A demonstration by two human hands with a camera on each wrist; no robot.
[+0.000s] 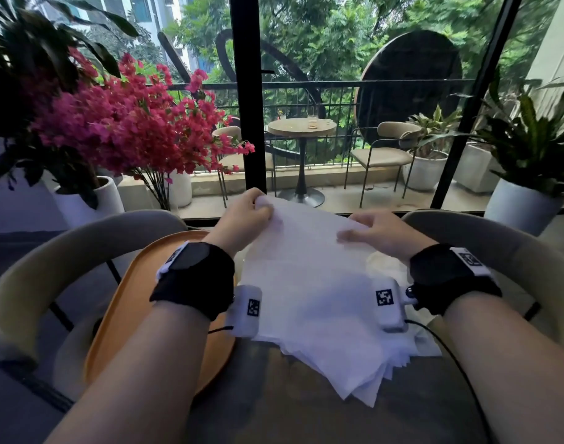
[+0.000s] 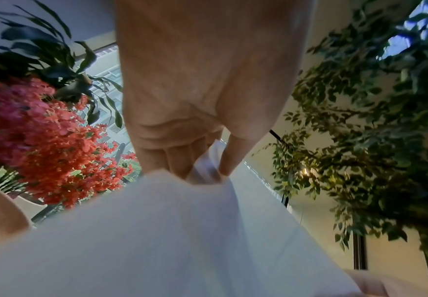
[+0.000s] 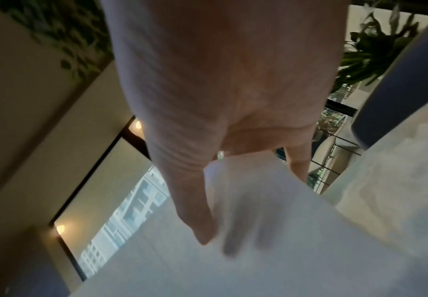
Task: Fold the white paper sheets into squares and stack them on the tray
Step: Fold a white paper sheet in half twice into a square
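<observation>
A thin white paper sheet (image 1: 306,267) is lifted off the table between both hands. My left hand (image 1: 263,208) pinches its far left corner, and the left wrist view shows that hand (image 2: 208,170) with thumb and fingers closed on the sheet (image 2: 169,231). My right hand (image 1: 354,233) grips the far right edge. In the right wrist view its thumb (image 3: 197,221) lies on top of the sheet (image 3: 271,267) and the other fingers show through it from beneath. Below lies a loose pile of white sheets (image 1: 370,373). An orange tray (image 1: 120,302) sits under my left wrist; what shows of it is bare.
The dark table (image 1: 290,405) carries the tray and the pile. Two beige curved chairs (image 1: 82,238) (image 1: 505,241) stand across the table. Pink flowers in a white pot (image 1: 114,129) stand at the left, and a potted plant (image 1: 524,149) at the right, by the glass door.
</observation>
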